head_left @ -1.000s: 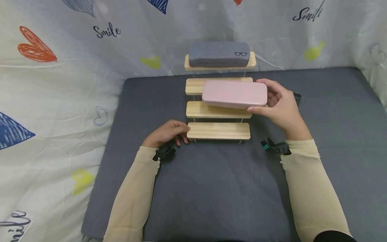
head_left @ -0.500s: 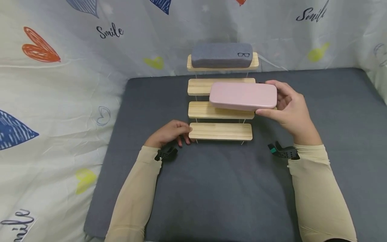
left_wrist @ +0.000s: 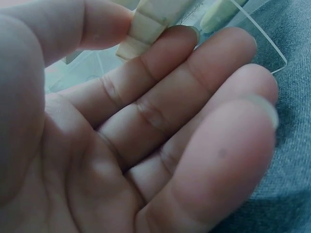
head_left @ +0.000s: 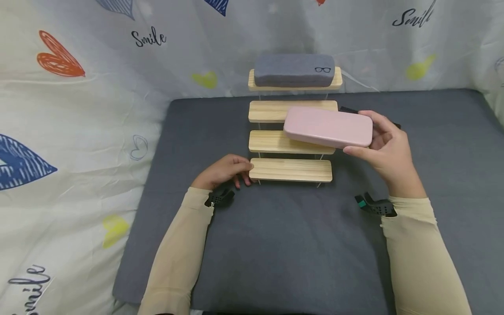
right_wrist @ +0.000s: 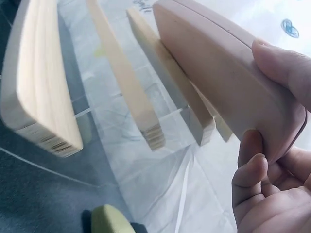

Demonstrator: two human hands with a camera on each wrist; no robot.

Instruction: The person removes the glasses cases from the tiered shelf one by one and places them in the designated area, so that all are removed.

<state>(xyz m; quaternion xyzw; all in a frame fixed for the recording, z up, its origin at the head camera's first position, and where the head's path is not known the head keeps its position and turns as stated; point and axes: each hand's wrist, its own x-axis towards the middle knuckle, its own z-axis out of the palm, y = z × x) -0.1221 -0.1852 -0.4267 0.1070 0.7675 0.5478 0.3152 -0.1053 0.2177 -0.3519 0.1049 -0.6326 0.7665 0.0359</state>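
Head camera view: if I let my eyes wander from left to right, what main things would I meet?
Orange-red scribbled heart print → solid yellow heart print → the person's left grip → smooth, pink, oblong case → the person's right grip.

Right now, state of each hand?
Left hand: holding, pinching the left end of the front wooden board.
Right hand: holding, gripping the right end of the pink case.

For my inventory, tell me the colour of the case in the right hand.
The case is pale pink, clearest in the head view.
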